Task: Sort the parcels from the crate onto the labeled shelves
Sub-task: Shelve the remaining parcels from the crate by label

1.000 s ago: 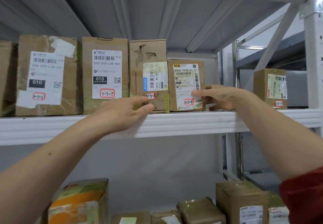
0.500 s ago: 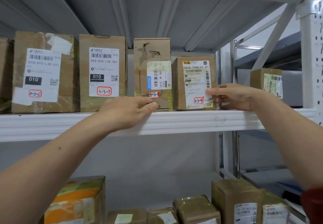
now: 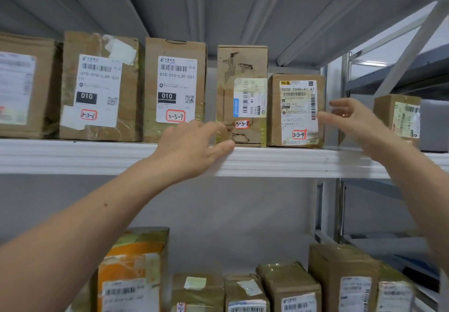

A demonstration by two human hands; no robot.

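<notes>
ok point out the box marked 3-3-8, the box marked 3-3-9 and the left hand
box marked 3-3-8 [image 3: 250,97], head view, on its shipping label
box marked 3-3-9 [image 3: 297,109], head view, on its white label
left hand [image 3: 192,150], head view, on the back of the hand

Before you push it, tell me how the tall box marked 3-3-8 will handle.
The 3-3-8 box stands tall and narrow, so a high push may tip it. Its torn cardboard face looks weakened and might dent. The 3-3-9 box close beside it should steady it.
</notes>
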